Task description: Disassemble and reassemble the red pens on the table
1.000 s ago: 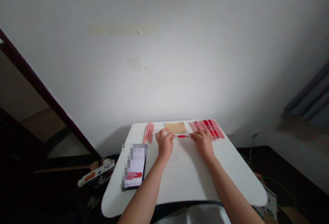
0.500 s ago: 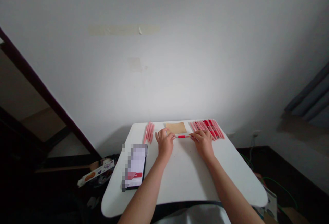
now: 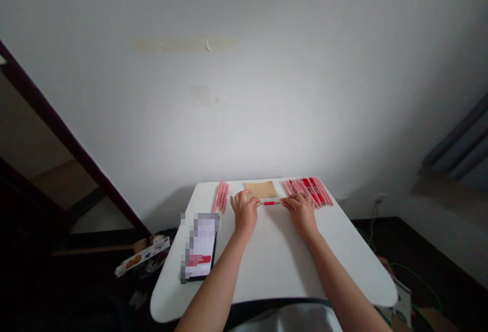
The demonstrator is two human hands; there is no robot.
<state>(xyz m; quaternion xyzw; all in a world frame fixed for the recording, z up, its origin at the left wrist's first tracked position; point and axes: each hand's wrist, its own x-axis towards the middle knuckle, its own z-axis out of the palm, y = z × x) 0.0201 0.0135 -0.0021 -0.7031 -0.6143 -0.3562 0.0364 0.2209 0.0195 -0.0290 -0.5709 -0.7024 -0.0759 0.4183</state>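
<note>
Between my two hands lies a thin pen refill [image 3: 269, 203], its middle red and its ends pale, held level across the table. My left hand [image 3: 244, 212] pinches one end between thumb and fingers. The other end is in the fingertips of my right hand [image 3: 301, 212]. Just behind the refill is a tan piece of paper [image 3: 261, 189]. Several pink pens [image 3: 220, 196] lie side by side to the left of my left hand. Beyond my right hand is a wider row of pink and red pens [image 3: 308, 189], partly covered by its fingers.
A phone [image 3: 202, 245] with a lit, partly blurred screen lies at the left of the white table [image 3: 274, 266]. The wall [image 3: 251, 133] rises right behind the table. Boxes and clutter [image 3: 147, 255] are on the floor at the left, cables [image 3: 375, 225] at the right.
</note>
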